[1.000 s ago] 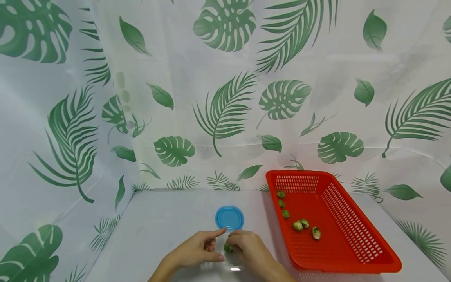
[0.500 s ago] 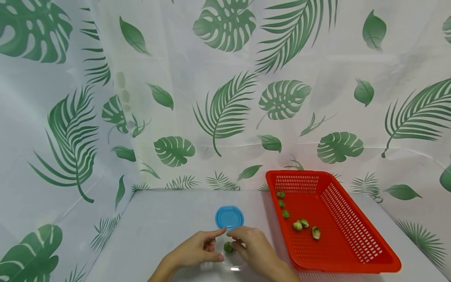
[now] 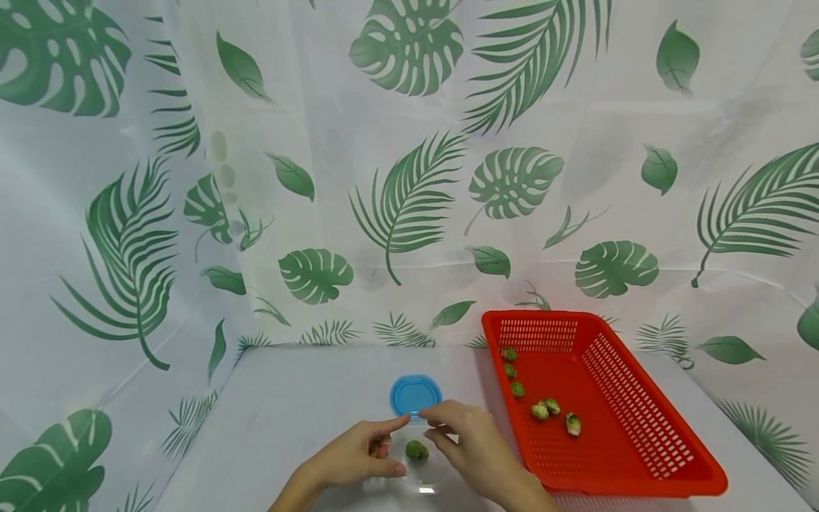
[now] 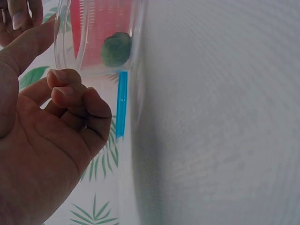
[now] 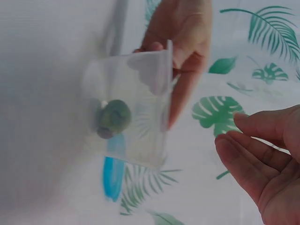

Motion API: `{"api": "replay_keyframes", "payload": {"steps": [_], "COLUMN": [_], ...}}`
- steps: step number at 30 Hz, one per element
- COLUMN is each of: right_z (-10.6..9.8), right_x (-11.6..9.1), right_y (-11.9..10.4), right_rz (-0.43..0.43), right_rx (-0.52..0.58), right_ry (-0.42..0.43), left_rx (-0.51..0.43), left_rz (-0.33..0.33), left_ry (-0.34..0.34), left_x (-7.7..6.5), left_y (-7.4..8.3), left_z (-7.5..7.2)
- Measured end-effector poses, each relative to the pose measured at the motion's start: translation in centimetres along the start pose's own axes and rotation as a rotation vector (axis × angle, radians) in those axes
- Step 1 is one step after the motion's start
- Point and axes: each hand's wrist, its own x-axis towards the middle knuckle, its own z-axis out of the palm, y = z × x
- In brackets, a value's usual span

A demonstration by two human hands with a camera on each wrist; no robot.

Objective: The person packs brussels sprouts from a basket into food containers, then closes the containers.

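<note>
The left hand (image 3: pixel 355 453) clasps the clear tub (image 5: pixel 140 146), a green sprout (image 3: pixel 417 450) at its bottom; the right hand (image 3: pixel 472 446), grasping nothing, hovers right of the tub. Beyond the tub, blue lid (image 3: pixel 416 395); farther right, red basket (image 3: pixel 589 384) with six more (image 3: pixel 539 412). From above, the tub's outline is faint.

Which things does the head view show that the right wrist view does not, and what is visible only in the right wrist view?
Only head view: the red basket with several Brussels sprouts inside, and the blue lid seen face-up.
Only right wrist view: the clear container in side profile, with a single sprout visible through its wall.
Both: that container, its sprout, the lid, the left hand, the right hand and the leaf-patterned backdrop.
</note>
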Motion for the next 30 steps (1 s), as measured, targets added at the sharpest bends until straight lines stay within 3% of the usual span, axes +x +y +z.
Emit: {"api": "replay_keyframes", "payload": {"steps": [18,25,30], "right_z": [-3.4,-5.3,-6.7], "right_x": [0.0,-0.1,-0.2], "right_y": [-0.5,-0.4,0.0], "right_rz": [-0.005,0.047,0.017], "right_rx": [-0.060,-0.022,-0.044], "right_ry": [0.156,0.221,0.292], "left_rx": [-0.003,0.010,0.017], "left_rz": [-0.038,-0.044,-0.043], "left_ry": [0.014,0.021,0.022], "left_x": [-0.1,0.0,0.1], "left_y": [0.1,0.1,0.1], "left_z": [0.2,0.3,0.2]}}
